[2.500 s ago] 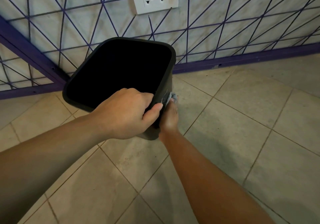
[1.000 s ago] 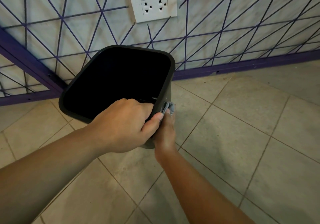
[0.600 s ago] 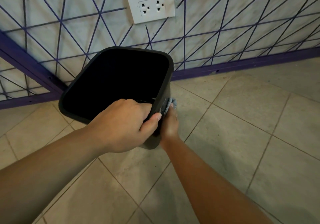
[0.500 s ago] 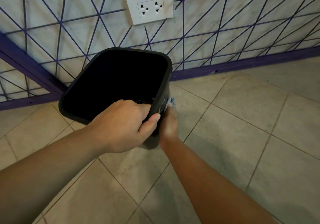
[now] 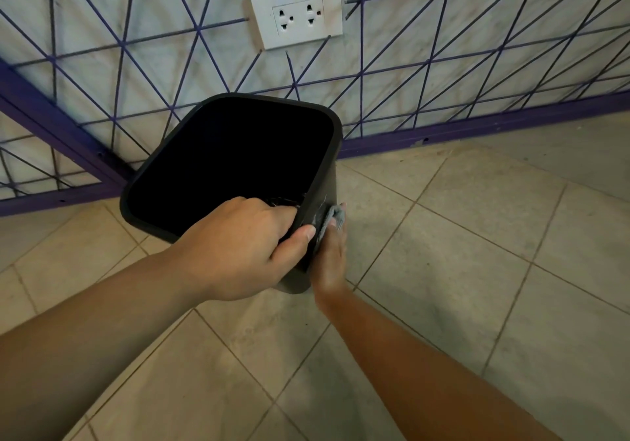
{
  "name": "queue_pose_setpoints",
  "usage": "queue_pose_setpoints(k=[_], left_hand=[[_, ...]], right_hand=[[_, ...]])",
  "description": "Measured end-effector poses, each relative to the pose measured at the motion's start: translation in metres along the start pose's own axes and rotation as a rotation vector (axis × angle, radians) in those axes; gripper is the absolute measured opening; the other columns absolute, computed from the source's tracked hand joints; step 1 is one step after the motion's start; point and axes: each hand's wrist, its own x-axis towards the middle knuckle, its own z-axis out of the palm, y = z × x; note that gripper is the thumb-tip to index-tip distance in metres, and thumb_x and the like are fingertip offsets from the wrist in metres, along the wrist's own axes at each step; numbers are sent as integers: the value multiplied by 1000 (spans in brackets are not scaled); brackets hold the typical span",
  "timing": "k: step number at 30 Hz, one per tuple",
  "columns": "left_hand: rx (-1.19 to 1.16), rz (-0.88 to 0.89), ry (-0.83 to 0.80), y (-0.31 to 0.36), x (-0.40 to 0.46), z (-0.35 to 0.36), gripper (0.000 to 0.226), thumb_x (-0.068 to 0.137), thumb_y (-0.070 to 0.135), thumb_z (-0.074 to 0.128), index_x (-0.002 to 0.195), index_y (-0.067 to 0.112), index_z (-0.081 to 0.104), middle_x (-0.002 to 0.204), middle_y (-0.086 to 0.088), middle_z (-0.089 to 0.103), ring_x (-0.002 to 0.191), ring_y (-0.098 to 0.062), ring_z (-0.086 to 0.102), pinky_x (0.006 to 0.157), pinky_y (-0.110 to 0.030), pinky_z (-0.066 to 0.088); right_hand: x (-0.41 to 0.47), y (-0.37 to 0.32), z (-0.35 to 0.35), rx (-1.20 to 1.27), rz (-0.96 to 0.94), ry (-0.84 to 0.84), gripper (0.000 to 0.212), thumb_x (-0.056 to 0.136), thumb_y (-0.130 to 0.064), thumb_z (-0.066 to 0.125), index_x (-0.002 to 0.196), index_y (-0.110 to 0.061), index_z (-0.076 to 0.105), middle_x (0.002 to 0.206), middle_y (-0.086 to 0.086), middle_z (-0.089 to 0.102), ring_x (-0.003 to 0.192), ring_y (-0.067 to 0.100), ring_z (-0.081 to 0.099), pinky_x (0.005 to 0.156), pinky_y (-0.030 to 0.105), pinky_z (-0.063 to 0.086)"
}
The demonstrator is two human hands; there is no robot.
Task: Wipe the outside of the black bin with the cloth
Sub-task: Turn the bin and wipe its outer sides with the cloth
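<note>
Cloth (image 5: 332, 217) pressed on bin (image 5: 327, 181) wall

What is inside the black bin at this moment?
Only the left hand's fingers, curled over the black bin's near rim, reach inside. The interior is uniformly dark, so its bottom and any contents cannot be seen. The cloth stays outside, under the right hand.

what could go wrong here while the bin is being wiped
1. The left hand grips the black bin only at one rim corner while it appears tilted, so a hard push might twist it loose.
2. The cloth is bunched small under the right hand, so bare fingers may rub the wall.
3. Only the right side wall is reached; the sides facing the wall may be missed.
</note>
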Motion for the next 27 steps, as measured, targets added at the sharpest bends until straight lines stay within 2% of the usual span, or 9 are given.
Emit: queue_pose_setpoints(k=[3,5,8,11,14,17,19,23,27], left_hand=[[-6,-10,0,-1,1,1,42,94,53,27,68,26,46,51,6,47,46,-10,49,48,-26,35],[-13,1,11,-2,1,1,42,95,53,26,65,28,41,50,7,45,44,-9,47,47,-26,31],[-14,5,19,-3,1,1,41,94,54,27,62,30,37,49,8,45,43,-9,47,45,-27,33],[-24,9,28,-3,3,1,41,95,53,27,62,30,36,49,7,44,44,-9,47,46,-28,34],[-31,11,27,-4,3,1,40,94,52,30,61,30,35,49,8,43,44,-8,46,46,-28,32],[-16,7,23,-4,3,1,39,94,53,29,62,30,37,51,7,47,45,-9,49,47,-29,37],[-3,4,30,-3,3,1,39,94,53,26,64,30,37,53,7,48,47,-10,50,49,-30,39],[-1,11,37,-3,0,2,40,94,53,25,63,31,34,53,7,47,48,-11,49,49,-30,32],[-18,16,35,-4,0,2,41,95,54,24,64,31,39,52,9,47,46,-9,49,47,-29,36]], right_hand=[[38,17,-2,51,134,48,129,50,-114,40,160,-47,37,170,-2,39,161,28,29,129,64,19],[13,-10,7,-4,138,26,122,61,-109,40,163,-45,33,172,-3,35,161,24,28,130,60,21],[-16,-22,10,-32,-22,8,94,86,-86,29,168,-40,23,176,-11,24,162,12,20,133,46,18],[30,13,1,32,75,55,103,75,-102,30,161,-45,37,171,-9,38,160,19,30,131,57,21],[15,-9,9,-10,104,42,98,78,-87,34,163,-38,36,170,-3,40,159,23,32,130,58,24],[-31,-28,13,-26,-70,-20,94,87,-76,29,170,-32,22,176,-8,24,164,14,17,134,48,16],[-18,-10,11,-27,-87,30,94,88,-75,26,169,-27,25,176,-3,26,164,16,18,134,51,15],[23,7,4,-29,49,50,103,79,-95,42,161,-32,41,170,4,38,161,28,28,130,64,20],[-34,-40,16,-51,-119,-5,100,84,-76,30,170,-27,19,178,-7,17,165,11,9,136,42,9]])
